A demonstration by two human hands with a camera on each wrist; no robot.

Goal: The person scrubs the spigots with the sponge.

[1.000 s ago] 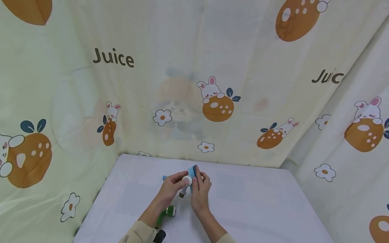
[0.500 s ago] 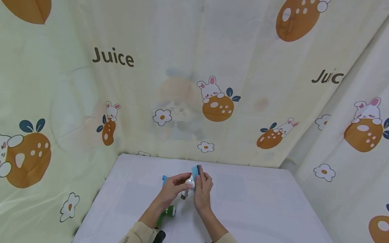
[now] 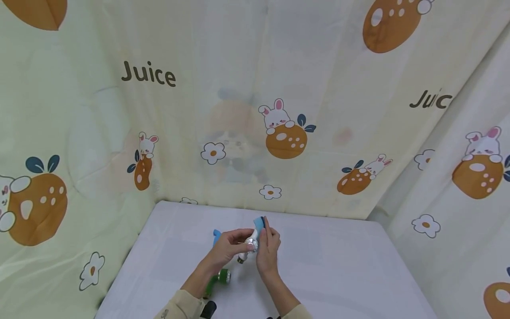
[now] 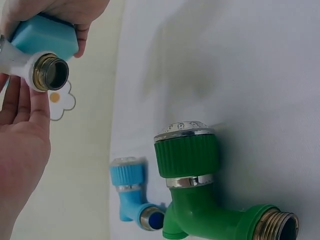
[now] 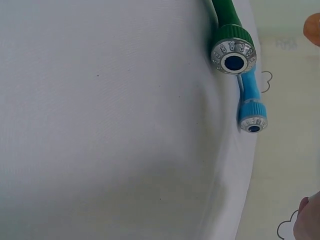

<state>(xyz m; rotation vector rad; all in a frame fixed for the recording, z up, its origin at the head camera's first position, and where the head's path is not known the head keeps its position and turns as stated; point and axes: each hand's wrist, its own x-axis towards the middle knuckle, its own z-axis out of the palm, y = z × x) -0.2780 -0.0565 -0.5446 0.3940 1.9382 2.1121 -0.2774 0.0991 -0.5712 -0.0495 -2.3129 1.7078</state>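
Pale cream cloth [image 3: 223, 40] hung behind the far edge of the white counter [image 3: 338, 266] and closed in its left and right sides. Its print showed white rabbits [image 3: 276, 118] leaning over orange fruits [image 3: 286, 144], outlined flowers [image 3: 270, 192] with orange centres, and the dark word "Juice" [image 3: 148, 73]. At the far right, a slanting fold [image 3: 432, 155] cut off a second lettering [image 3: 430, 99]. Faint, blurred shapes [image 3: 235, 133] showed in the far cloth's middle. Soft light left dim shadows across the counter.
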